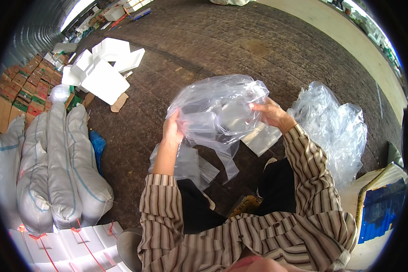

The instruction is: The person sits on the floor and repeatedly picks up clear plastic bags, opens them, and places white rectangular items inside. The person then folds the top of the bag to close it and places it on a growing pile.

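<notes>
A large clear plastic bag [221, 91] is stretched between my two hands in front of my knees. My left hand [173, 127] grips its left side, fingers partly hidden by the film. On the other side my right hand [270, 112] pinches the bag near its bunched edge, thumb on top. Below it, flat clear plastic bags [187, 163] lie on the floor by my left foot. Another flat stack of clear plastic [262, 137] lies under my right wrist. A big heap of crumpled clear plastic bags [336, 132] sits beside my right arm.
White foam boxes [105, 80] lie piled ahead on the left. Long stuffed woven sacks [61, 170] stand at my left, near a blue plastic bag [97, 146]. Foam boxes tied with red string [78, 248] are at lower left. Cardboard cartons [27, 88] are stacked farther back.
</notes>
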Demonstrator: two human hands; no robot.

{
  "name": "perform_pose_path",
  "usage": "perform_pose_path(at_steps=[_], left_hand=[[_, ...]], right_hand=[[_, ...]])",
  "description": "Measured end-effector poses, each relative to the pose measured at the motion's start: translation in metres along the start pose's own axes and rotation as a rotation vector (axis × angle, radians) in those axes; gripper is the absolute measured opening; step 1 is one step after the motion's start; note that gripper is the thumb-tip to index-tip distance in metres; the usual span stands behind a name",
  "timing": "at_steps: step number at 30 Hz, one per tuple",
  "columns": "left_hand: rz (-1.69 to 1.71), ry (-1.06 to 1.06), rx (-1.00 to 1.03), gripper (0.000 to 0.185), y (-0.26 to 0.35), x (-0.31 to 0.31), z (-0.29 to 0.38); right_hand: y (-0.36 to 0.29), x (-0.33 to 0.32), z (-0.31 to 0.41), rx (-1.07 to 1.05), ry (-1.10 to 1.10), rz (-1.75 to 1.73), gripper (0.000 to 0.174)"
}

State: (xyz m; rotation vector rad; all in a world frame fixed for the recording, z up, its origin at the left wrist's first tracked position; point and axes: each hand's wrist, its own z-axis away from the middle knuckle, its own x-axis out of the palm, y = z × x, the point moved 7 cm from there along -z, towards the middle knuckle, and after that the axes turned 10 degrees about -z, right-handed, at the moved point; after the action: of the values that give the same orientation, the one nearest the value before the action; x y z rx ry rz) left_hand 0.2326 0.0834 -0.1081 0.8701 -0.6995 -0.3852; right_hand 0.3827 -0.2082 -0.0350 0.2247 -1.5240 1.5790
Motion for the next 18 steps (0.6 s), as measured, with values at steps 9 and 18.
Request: perform_pose_path(at_steps=[9, 18], left_hand=[[-0.431, -0.390, -0.190, 0.073, -0.056, 0.072, 0.044], [-0.518, 0.016, 0.239, 0.045, -0.039, 0.044, 0.020]], right_hand=[[0.040, -0.029, -0.035, -0.289, 0.247, 0.054, 0.020], [-0.013, -0.016, -0.011, -0.314, 0.416, 0.710, 0.038]])
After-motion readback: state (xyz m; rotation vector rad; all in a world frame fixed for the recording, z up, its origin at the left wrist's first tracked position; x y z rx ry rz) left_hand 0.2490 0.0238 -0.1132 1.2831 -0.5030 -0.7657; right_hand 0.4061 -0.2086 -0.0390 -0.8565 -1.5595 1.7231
